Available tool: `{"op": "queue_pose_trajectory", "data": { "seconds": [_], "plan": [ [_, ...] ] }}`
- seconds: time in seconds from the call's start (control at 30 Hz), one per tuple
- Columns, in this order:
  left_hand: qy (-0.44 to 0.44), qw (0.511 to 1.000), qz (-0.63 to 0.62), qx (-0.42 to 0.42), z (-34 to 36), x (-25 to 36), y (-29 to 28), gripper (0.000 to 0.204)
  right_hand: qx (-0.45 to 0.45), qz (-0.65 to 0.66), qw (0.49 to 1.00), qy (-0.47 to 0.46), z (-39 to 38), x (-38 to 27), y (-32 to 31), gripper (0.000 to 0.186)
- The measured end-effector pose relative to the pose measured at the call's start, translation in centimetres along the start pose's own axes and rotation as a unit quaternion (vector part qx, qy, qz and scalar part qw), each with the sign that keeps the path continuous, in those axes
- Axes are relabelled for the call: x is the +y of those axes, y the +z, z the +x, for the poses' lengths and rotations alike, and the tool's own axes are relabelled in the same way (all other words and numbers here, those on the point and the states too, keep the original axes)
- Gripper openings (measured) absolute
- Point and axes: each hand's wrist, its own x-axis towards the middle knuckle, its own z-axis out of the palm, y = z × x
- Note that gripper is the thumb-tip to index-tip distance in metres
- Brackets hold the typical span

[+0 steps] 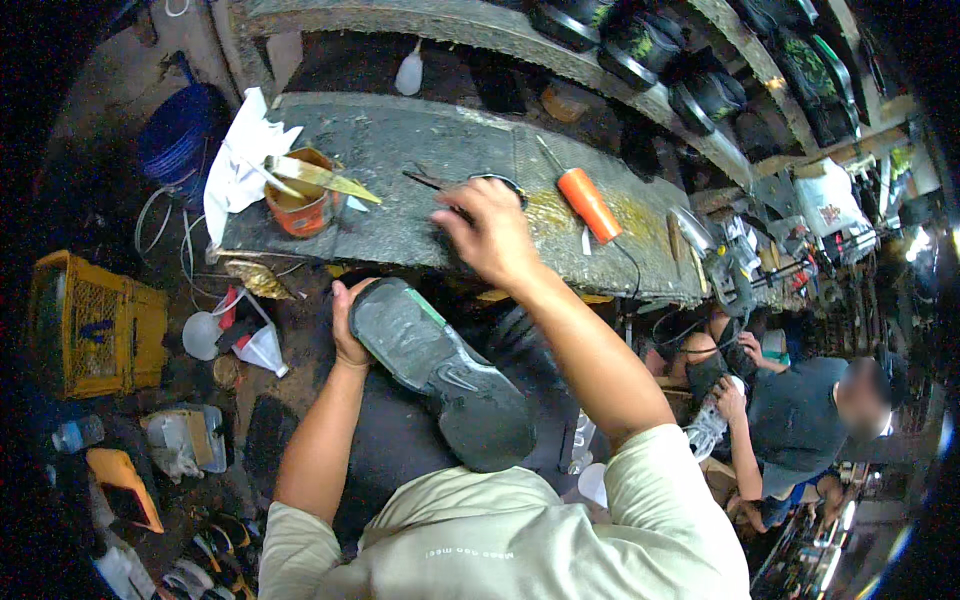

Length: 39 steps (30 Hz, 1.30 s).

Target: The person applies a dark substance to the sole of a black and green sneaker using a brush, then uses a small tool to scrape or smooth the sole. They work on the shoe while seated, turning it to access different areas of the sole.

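Note:
My left hand (pixel 352 322) grips a black shoe sole (pixel 472 392) by its far end. A green strip runs along part of its edge, and its near end reaches down to my shirt. Over the bench, my right hand (pixel 490 228) is at a pair of scissors (pixel 428 179), thumb and fingers apart. The dark blades point left, while the fingers partly cover the handles; whether they touch them is hard to tell. Right of that hand lies an orange-handled tool (pixel 588 205) with a thin metal tip and a cord.
On the worn bench (pixel 385 135), an orange can (pixel 303 208) holds a brush and a flat blade, beside white paper (pixel 238 165). A yellow crate (pixel 98 325) stands at left. Shoes (pixel 640 50) fill the rack beyond. At right sits another person (pixel 795 410), hands on a shoe.

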Motion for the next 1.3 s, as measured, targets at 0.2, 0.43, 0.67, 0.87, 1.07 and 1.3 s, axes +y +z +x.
{"op": "queue_pose_trajectory", "data": {
  "seconds": [0.2,0.43,0.67,0.87,1.07,1.3],
  "plan": [
    [-0.003,0.999,0.048,0.000,0.0,0.0,0.6,0.085,0.055,-0.172,0.940,0.290,-8.5,5.5,-8.1,0.029],
    [-0.026,0.999,0.042,-0.004,0.4,-0.7,1.5,0.083,0.072,-0.162,0.945,0.275,-11.6,8.6,-8.9,0.029],
    [-0.022,0.996,0.065,0.050,0.2,-0.7,0.9,0.079,0.066,-0.237,0.940,0.235,-11.2,9.8,-7.5,0.020],
    [-0.032,0.996,0.056,0.055,0.0,-0.9,1.6,0.076,0.092,0.077,0.952,0.281,-7.6,4.5,-9.4,0.018],
    [-0.031,0.997,0.043,0.056,0.3,-0.6,1.9,0.076,0.027,0.207,0.972,0.106,0.1,-6.1,-9.2,0.014],
    [-0.004,0.997,0.043,0.064,-0.3,0.6,1.4,0.079,-0.211,0.427,0.833,0.279,7.5,-7.8,-1.6,0.016]
  ]
}}
